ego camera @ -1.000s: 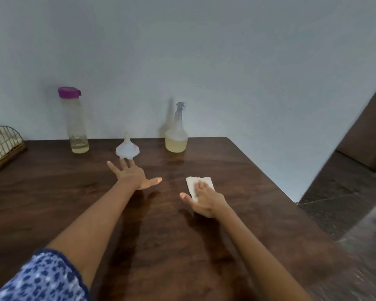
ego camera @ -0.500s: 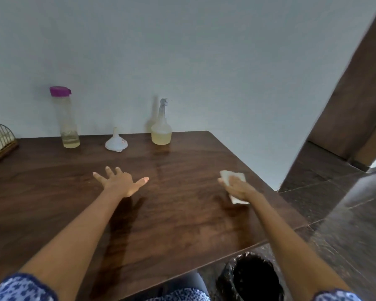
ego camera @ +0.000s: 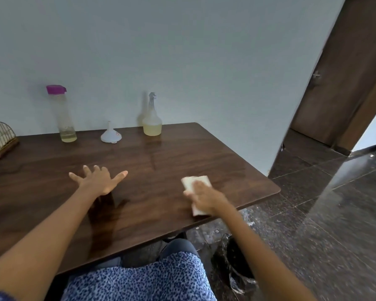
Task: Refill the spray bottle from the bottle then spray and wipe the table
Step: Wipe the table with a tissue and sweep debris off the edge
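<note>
Left hand lay spread flat on the glossy dark wood table; right hand, blurred, pressed a folded white cloth, partly hiding it.

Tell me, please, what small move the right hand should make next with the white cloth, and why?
Probably slide the white cloth back leftward across the table. The right hand presses it flat near the table's front right edge, so there is little room further right, while the wide stretch towards the left hand lies beside it.
</note>
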